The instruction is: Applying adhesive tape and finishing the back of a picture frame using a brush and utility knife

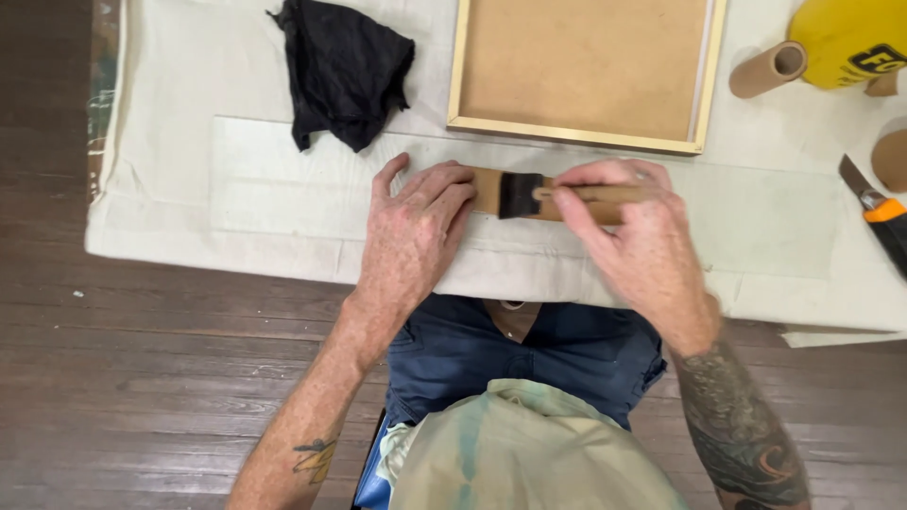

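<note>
Left hand [413, 227] flat, fingers spread, pressing down on a narrow wooden strip [487, 190] lying on the cream cloth [189, 189] near the table's front edge. Right hand [635, 236] pinching a foam brush [521, 195] by its wooden handle [595, 194], thumb and forefinger closed near the head, handle roughly parallel to the strip. Black foam head resting on the strip just beside the left fingertips.

Risks, as judged:
- Foam head close to left fingertips; a stroke toward that hand likely smears finish on skin.
- Strip pinned at one end only; brush drag could pivot or slide it on loose cloth.
- Strip near table edge; a slip could send it off onto the dark wooden floor [142, 397].
- Utility knife [874, 210] with orange body well off to the right, blade possibly exposed, hard to tell at frame edge; hazard for a sweeping elbow.

Strip look: light tan, bare wood, mostly hidden under hands and brush; wet or dry not readable.

Around: black rag [345, 66] crumpled up left, shallow wooden frame with brown backing [578, 127] just beyond the hands, cardboard tube [767, 70] and yellow container [846, 38] top right.
</note>
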